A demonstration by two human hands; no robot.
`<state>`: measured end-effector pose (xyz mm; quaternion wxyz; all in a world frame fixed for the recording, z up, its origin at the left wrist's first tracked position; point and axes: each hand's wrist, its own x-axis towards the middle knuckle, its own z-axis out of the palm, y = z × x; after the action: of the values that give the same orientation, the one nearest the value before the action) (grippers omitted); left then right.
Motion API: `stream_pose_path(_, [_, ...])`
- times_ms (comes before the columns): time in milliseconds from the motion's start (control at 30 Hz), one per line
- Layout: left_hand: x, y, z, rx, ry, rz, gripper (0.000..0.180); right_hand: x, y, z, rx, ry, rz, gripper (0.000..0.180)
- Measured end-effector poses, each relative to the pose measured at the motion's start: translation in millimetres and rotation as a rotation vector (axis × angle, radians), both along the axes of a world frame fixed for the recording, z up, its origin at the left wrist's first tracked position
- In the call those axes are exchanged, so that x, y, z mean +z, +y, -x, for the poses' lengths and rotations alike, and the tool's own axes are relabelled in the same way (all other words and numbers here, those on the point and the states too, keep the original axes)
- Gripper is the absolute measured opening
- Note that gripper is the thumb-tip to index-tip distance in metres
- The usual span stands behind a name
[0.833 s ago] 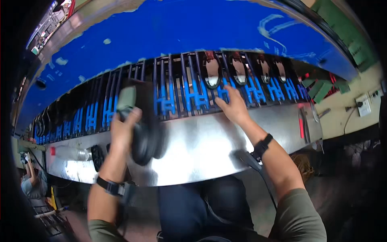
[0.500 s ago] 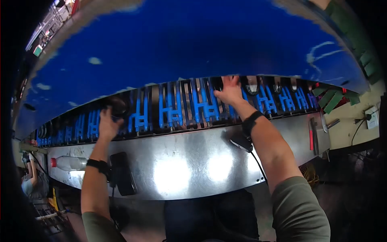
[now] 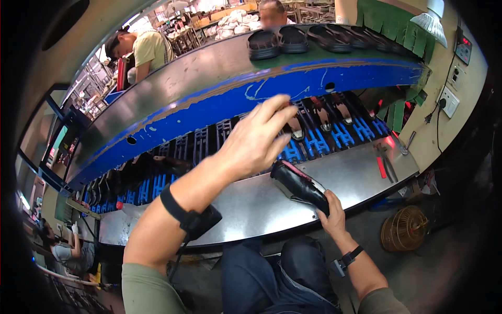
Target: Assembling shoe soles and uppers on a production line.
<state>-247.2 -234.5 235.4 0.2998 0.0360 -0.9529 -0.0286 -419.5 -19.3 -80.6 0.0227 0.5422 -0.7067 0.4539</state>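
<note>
My right hand (image 3: pixel 333 215) grips one end of a black shoe (image 3: pixel 298 184), which is held tilted above the metal ledge. A pinkish-red strip and a pale patch show along the shoe's edge. Above and to the left of it, my left hand (image 3: pixel 256 137) is raised with bent fingers and the thumb apart, and I see nothing in it. Behind that hand runs a rack of blue metal holders (image 3: pixel 316 141). Several dark shoe parts with pale tips (image 3: pixel 324 118) lie in the rack's right part.
A blue-fronted shelf (image 3: pixel 209 104) spans the back, bearing several black soles (image 3: pixel 293 40). On the metal ledge (image 3: pixel 230 209) lie red-handled pliers (image 3: pixel 383 163) at the right and a clear bottle (image 3: pixel 133 209) at the left. A wicker cage (image 3: pixel 405 228) stands below right. Another person (image 3: pixel 149 55) works beyond the shelf.
My view has tilted up and swung. Both hands have left the rack: my right hand now holds a shoe near my lap, and my left hand has moved right, above it.
</note>
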Motion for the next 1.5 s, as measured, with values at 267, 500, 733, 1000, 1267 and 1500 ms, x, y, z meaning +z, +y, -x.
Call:
stream_pose_path(267, [45.5,-118.4,149.2,0.270,0.082,0.061,0.050,-28.8,-19.7,10.7,-0.008,0.116,0.174,0.062])
stream_pose_path(500, [74.2,-69.1,134.3,0.243,-0.001,-0.186,0.028,-36.0,-25.2,13.8,-0.035,0.147,0.134,0.068])
stream_pose_path(733, [10.3,173.4,-72.6,-0.253,-0.311,0.010,0.015,-26.9,-21.2,38.6,-0.038,0.133,-0.001,0.063])
stream_pose_path(1000, [-231.4,334.1,-255.1,0.203,-0.267,-0.813,0.023,213.6,39.1,-40.2,0.250,-0.030,-0.086,0.043])
stream_pose_path(1267, [-276.9,195.6,-318.4,0.900,0.648,-0.962,0.066,125.7,120.4,-133.6,0.545,-0.755,-0.338,0.037])
stream_pose_path(1500, [-238.5,179.9,-288.9,0.104,0.922,-1.874,0.038,60.7,203.5,-161.2,0.482,-1.541,-0.445,0.079])
